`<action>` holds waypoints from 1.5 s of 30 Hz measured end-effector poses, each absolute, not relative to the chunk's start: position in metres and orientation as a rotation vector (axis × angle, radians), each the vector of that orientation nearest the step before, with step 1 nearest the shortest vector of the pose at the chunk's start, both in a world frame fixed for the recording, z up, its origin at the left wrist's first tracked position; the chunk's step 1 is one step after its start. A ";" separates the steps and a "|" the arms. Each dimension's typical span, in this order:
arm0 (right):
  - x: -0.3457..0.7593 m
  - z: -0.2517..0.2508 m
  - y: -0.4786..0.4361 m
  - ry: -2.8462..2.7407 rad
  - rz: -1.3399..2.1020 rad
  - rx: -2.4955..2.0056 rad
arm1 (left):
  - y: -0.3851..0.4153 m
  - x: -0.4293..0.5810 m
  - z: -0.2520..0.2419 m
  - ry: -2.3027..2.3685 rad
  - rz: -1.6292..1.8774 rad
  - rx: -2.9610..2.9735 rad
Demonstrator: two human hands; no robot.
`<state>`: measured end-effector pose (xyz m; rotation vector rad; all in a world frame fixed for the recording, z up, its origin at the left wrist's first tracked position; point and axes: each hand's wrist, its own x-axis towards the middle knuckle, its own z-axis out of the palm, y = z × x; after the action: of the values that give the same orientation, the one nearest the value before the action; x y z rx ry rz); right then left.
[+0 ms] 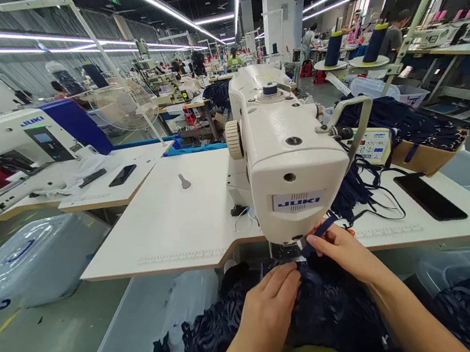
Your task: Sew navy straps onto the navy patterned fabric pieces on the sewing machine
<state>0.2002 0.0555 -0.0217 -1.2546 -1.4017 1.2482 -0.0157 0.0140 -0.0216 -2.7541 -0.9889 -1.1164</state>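
A white JUKI sewing machine (294, 177) stands in front of me, its head over the edge of the worktable. Under its needle area lies dark navy lace fabric (325, 299), which drapes down over my lap. My left hand (270, 312) presses the fabric just left of the needle area, fingers together on its edge. My right hand (338, 246) pinches a navy strap (323, 227) beside the machine head, close to the needle. The needle and the exact point where strap and fabric meet are hidden behind the head and fingers.
More navy straps (352, 195) lie right of the machine, near a black phone (430, 196) and a cardboard box (430, 150). A small grey metal piece (184, 181) rests on the white tabletop (168, 212). Clear plastic bins (31, 260) stand at left. Thread cones (333, 50) rise at right.
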 end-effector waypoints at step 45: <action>0.177 -0.033 0.059 -1.387 1.170 -1.358 | 0.007 0.000 -0.025 -1.002 -0.625 -2.516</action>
<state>0.1767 0.0593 -0.0331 -1.3582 -1.3871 1.1699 0.0004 0.0073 -0.0247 -2.5162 -1.0017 -0.6251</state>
